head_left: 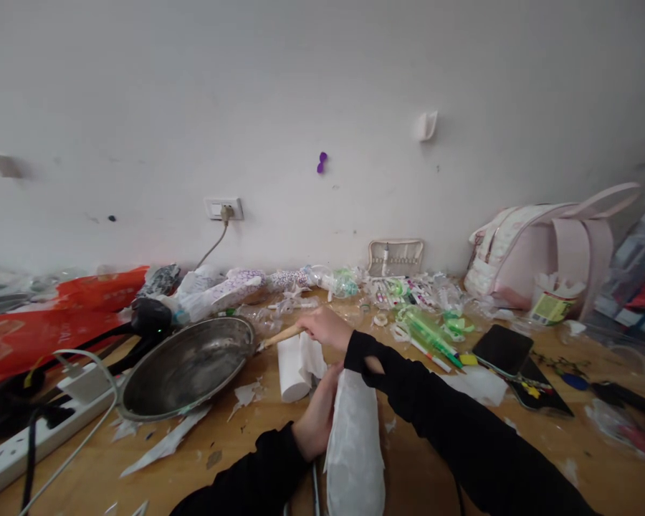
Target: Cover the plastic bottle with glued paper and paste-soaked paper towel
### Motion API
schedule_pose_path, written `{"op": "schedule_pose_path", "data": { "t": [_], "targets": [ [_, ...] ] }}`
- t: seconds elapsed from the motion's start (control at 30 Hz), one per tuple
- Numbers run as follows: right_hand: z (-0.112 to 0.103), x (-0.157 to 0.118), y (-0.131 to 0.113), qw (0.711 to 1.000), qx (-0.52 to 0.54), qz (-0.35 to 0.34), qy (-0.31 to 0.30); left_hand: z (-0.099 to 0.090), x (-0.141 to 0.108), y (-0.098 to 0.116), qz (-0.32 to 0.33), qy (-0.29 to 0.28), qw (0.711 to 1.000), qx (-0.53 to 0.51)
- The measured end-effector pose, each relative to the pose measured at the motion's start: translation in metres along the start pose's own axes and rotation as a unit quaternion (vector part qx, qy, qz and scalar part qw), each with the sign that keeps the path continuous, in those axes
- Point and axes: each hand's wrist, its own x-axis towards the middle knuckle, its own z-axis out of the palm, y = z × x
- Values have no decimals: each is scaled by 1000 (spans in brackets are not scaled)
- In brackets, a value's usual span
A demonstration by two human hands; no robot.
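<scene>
My right hand point(327, 327) reaches across to the left, its fingers closed round a thin wooden-handled brush point(279, 335) whose tip lies near the rim of a grey metal bowl point(185, 369). Lower down, my left hand point(319, 414) rests against the left side of a long white paper-covered form point(355, 448); its fingers are mostly hidden behind the form. Between the bowl and my hands stands a white paper roll point(295, 369). Torn white paper scraps point(166, 444) lie below the bowl.
A power strip point(37, 437) with cables and red bags point(48, 337) are at the left. Plastic wrappings and markers point(427, 333) line the back. On the right are a black phone point(502, 350), a labelled tub point(552, 304) and a pink backpack point(537, 251).
</scene>
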Motion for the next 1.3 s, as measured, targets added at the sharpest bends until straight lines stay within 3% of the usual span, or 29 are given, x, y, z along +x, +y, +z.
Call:
{"op": "schedule_pose_path", "data": {
  "t": [0.1,0.2,0.37,0.5,0.67,0.73,0.87,1.1,1.3],
  "targets": [
    [-3,-12,-15,988,-143,-21,51,-1,0,0,-9,-7,1000,0],
    [-1,-24,-30,958,-263,-70,87,-2,2,0,1,-22,1000,-10],
    [6,-36,-32,897,-384,-217,28,-1,7,-2,50,-18,998,-22],
    [-12,-53,-26,870,-410,-272,32,-1,5,-1,62,-13,998,-19],
    [-48,-103,-33,886,-369,-198,200,0,-2,2,13,-23,1000,0],
    [-58,-125,-39,904,-268,-157,294,1,-4,3,8,-25,1000,9],
    [-72,-159,-52,891,-167,-95,412,3,-7,5,22,-19,1000,12],
    [-85,-186,-57,846,-214,-47,486,3,-9,0,55,0,998,14],
    [-86,-179,-51,882,-212,-5,421,1,-11,-3,94,-1,995,15]
  ]
}}
